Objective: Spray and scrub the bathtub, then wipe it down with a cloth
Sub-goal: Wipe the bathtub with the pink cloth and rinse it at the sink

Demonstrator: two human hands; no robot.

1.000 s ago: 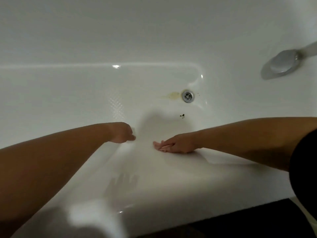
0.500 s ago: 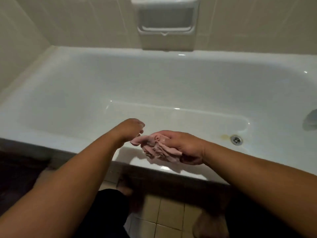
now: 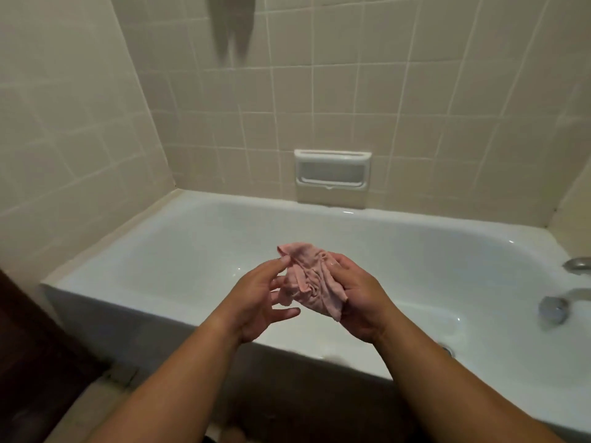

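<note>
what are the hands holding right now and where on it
A crumpled pink cloth: the right hand grips its bunched right side, and the left hand pinches its upper left corner, above the bathtub.

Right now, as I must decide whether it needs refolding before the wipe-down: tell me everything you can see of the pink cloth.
The pink cloth is a small rag of thin, soft-looking fabric, crumpled into deep folds, with a loose tail hanging down. It is held in the air over the near side of the bathtub. The right hand grips its bulk. The left hand appears to pinch its upper corner. Whether it is wet cannot be told.
</note>
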